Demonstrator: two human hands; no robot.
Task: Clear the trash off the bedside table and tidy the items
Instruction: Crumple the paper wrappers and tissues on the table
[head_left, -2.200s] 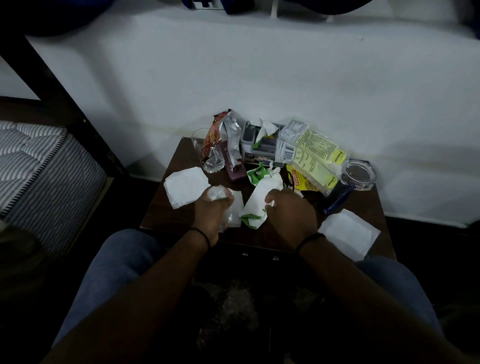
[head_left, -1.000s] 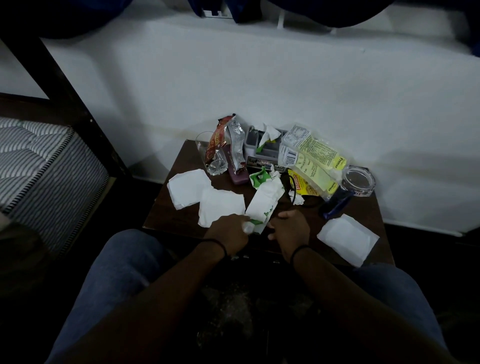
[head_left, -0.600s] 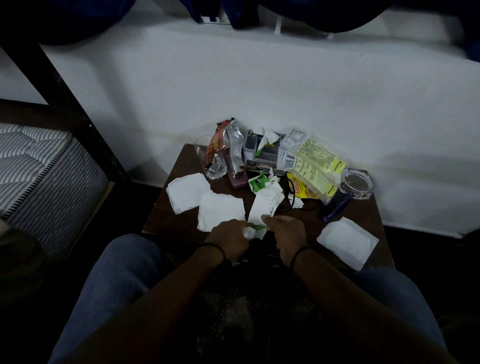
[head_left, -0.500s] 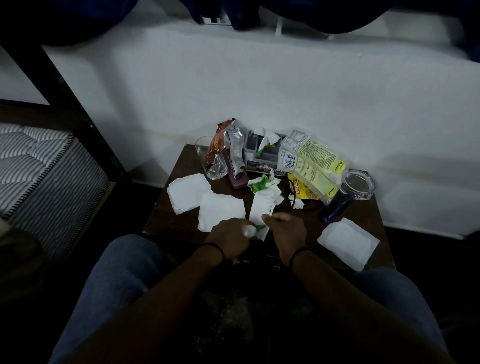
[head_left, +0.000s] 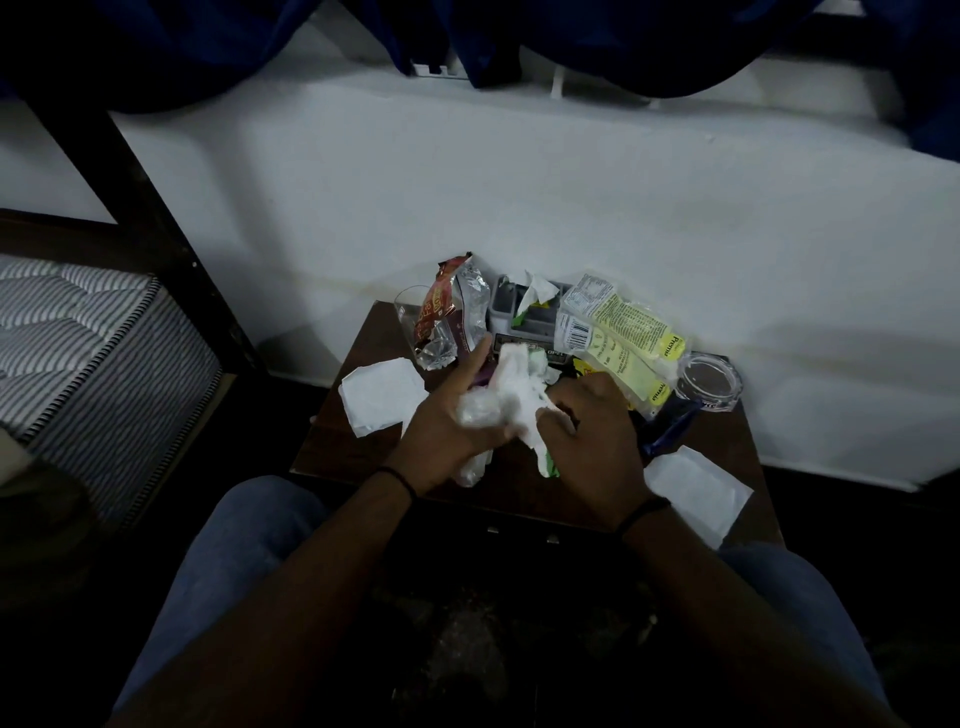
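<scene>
A small dark wooden bedside table (head_left: 343, 447) carries a heap of trash. My left hand (head_left: 447, 431) and my right hand (head_left: 597, 431) are both above its middle, gripping a crumpled white and green wrapper bundle (head_left: 514, 395) between them. My left hand also holds a clear plastic scrap. A flat white paper napkin (head_left: 382, 395) lies to the left, another white napkin (head_left: 696, 488) at the right front corner. A red and silver snack wrapper (head_left: 452, 312) stands at the back, and yellow-green packets (head_left: 618, 332) lie at the back right.
A drinking glass (head_left: 408, 312) stands behind the snack wrapper. A grey organiser tray (head_left: 540, 317) sits against the white wall. A round glass ashtray (head_left: 709, 379) and a blue object (head_left: 670, 431) are at the right. A striped mattress (head_left: 78, 343) lies to the left.
Both hands have risen from the table's front edge toward its middle, lifting and bunching the white and green wrapper. The middle napkin is now hidden or gathered under my hands.
</scene>
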